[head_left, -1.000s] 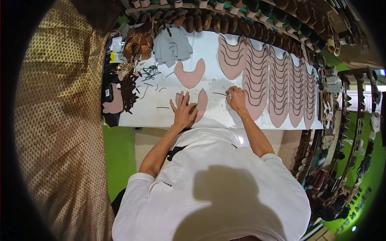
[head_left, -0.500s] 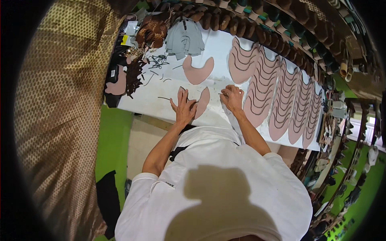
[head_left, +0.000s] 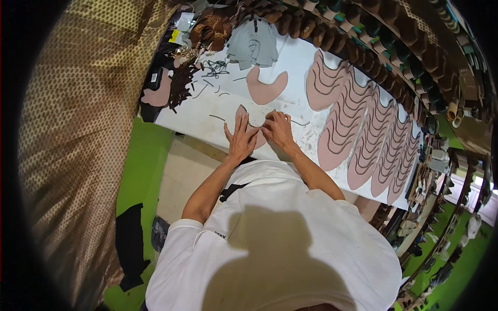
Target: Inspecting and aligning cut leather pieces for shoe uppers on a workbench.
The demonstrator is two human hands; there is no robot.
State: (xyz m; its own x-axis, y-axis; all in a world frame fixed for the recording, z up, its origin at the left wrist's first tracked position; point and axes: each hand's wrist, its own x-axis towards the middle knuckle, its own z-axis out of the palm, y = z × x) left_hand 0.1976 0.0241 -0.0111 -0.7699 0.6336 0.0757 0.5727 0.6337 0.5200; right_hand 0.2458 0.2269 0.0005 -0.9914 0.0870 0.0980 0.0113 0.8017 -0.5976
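Observation:
A pink curved leather piece point(head_left: 258, 136) lies on the white table point(head_left: 290, 67) in front of me. My left hand point(head_left: 241, 139) lies flat on it with fingers spread. My right hand point(head_left: 278, 129) rests beside it on the same piece, fingertips pinched close together at its upper edge; whether it holds a thin dark strip I cannot tell. Another pink piece of the same shape point(head_left: 266, 89) lies farther back.
Several pink pieces with dark wavy strips point(head_left: 358, 129) lie in a row to the right. A grey stack of cut pieces point(head_left: 253, 45), dark loose strips point(head_left: 212, 70) and brown material point(head_left: 210, 30) sit at the back left. Shoe lasts line the shelf behind point(head_left: 373, 36). Patterned cloth point(head_left: 83, 129) hangs left.
The view has tilted and shifted. My right hand has moved left, closer to the left hand, onto the pink piece. The left hand stays pressed flat.

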